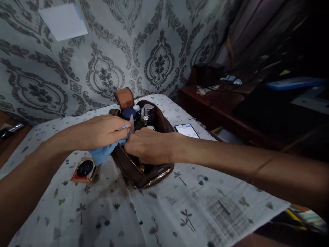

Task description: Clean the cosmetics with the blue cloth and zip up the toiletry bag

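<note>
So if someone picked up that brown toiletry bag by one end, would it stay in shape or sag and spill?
The brown bag looks like soft leather, so it would probably sag a little. It stands open and is packed with bottles and jars, so it is likely heavy for its size and could spill if tipped. The blue cloth at its edge, held by the left hand, hangs limp.

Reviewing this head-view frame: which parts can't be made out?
- Right hand fingers: curled over the brown pouch rim, what they grip is hidden.
- Blue cloth: mostly covered by the left hand.
- Phone screen: too small to read.
- Dark shelf on the right: too dim, items unclear.
</note>
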